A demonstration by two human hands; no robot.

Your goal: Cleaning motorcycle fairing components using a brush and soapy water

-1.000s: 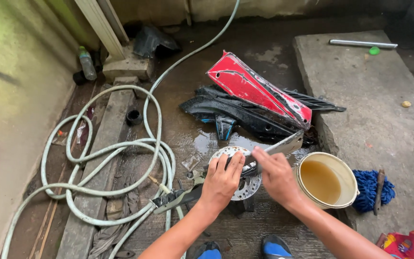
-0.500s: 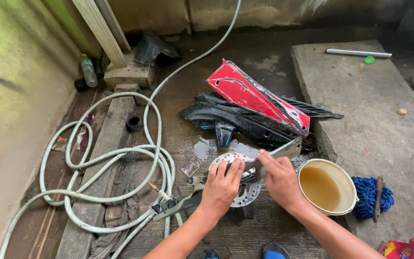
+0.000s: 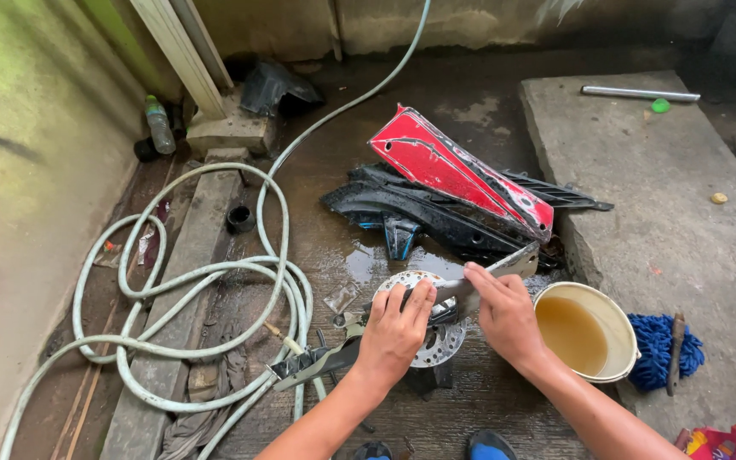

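Looks like a backyard wash spot — wet concrete floor point(image 3: 487, 409), coiled hose point(image 3: 206, 281), bucket point(image 3: 619, 341), stripped scooter panels point(image 3: 462, 175) lying around.
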